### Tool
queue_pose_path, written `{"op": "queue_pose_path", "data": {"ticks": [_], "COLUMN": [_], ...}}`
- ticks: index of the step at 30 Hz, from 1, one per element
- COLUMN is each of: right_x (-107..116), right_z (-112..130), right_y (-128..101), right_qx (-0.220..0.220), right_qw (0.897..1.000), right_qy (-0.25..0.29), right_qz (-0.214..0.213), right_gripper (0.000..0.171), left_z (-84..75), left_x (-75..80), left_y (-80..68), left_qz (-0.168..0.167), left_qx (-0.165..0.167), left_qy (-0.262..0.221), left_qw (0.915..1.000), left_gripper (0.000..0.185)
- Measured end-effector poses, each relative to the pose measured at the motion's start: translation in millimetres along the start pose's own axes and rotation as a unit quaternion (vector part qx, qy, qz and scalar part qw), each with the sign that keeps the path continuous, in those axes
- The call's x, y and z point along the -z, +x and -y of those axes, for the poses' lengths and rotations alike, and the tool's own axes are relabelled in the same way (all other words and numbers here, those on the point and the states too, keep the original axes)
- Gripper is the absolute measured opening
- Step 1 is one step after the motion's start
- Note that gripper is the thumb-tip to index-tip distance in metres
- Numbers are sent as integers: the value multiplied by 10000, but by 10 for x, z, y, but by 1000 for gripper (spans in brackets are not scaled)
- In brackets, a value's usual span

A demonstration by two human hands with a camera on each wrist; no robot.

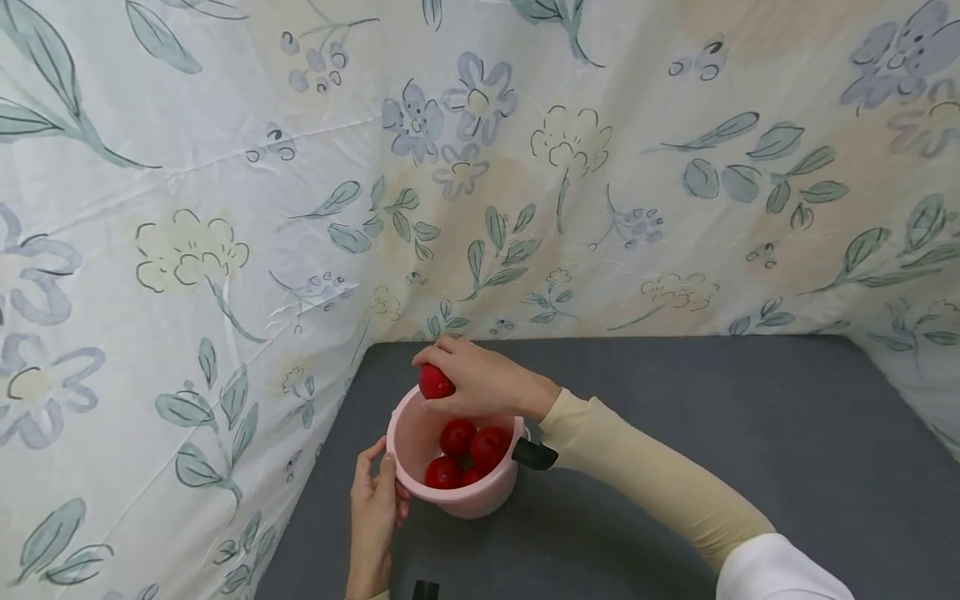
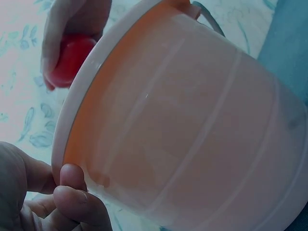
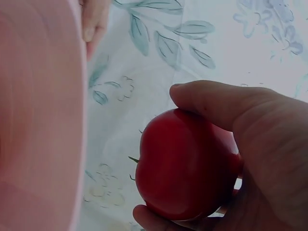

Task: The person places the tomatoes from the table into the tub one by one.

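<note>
A pink bucket (image 1: 476, 502) stands on the dark table with several red tomatoes (image 1: 490, 447) inside. My left hand (image 1: 373, 498) grips its rim at the left side, thumb and fingers pinching the edge in the left wrist view. Above the far part of the rim, my right hand (image 1: 487, 379) holds a red tomato (image 3: 185, 166), fingers curled around it. Small green sepals show on that tomato in the right wrist view. The bottom of the bucket is mostly hidden by the tomatoes.
The dark grey tabletop (image 1: 712, 417) spreads out to the right of the bucket. A white cloth (image 1: 450, 208) printed with flowers and leaves hangs behind and at the left. A black handle grip (image 1: 535, 454) sticks out at the bucket's right side.
</note>
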State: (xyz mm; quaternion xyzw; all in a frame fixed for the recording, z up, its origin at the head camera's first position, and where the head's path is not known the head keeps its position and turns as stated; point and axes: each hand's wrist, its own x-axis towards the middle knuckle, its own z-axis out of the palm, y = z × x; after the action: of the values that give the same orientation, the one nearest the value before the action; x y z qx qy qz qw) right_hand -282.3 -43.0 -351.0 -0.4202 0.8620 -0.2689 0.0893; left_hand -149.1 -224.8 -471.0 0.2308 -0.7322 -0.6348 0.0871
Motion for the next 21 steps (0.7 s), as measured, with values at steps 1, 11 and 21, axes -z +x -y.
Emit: {"op": "queue_pose_path", "data": {"ticks": [1, 11, 21], "right_x": [-29, -436, -722], "right_z": [-3, -194, -350], "right_y": [-1, -45, 14], "right_qx": [-10, -172, -63], "right_qw": [10000, 9984, 9962], "right_qy": [-35, -218, -611], "right_qz": [56, 499, 616], "right_gripper": [66, 69, 66], "left_z": [1, 6, 14], "left_x": [1, 4, 15], "left_y": [0, 3, 22], "left_qz": [3, -64, -80], "left_qx": [-4, -3, -6], "left_qy": [-11, 71, 66], "left_qw": [10000, 10000, 9999], "left_gripper": [41, 40, 39]}}
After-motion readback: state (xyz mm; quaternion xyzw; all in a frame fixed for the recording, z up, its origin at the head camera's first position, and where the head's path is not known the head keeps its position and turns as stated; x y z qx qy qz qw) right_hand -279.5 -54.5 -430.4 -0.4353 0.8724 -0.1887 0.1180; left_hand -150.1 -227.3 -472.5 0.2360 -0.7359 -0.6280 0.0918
